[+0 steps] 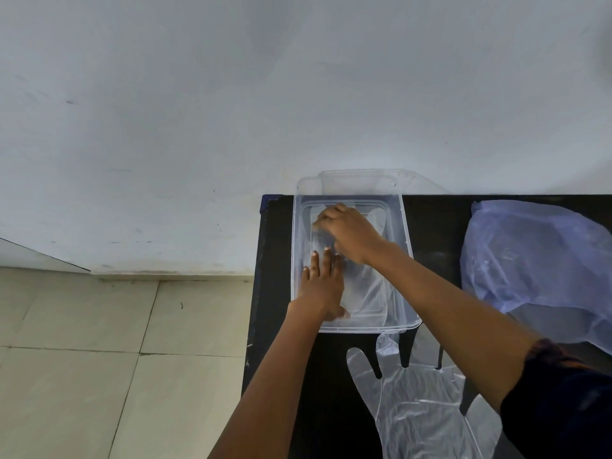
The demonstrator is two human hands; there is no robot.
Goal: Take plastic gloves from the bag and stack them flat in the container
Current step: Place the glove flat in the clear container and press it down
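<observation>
A clear rectangular plastic container (404, 226) stands on the black table, near its left edge. Inside it lies a transparent plastic glove (366, 293), flat on the bottom. My left hand (323, 286) presses palm down on the glove's near part, fingers spread. My right hand (347, 231) reaches across into the far part of the container, fingers curled down onto the glove there. Another clear glove (417, 405) lies flat on the table in front of the container. The pale blue plastic bag (543, 266) sits at the right.
The black table (275, 260) ends just left of the container, with tiled floor (99, 359) below. A white wall (298, 94) rises behind. A clear lid (364, 180) leans behind the container against the wall.
</observation>
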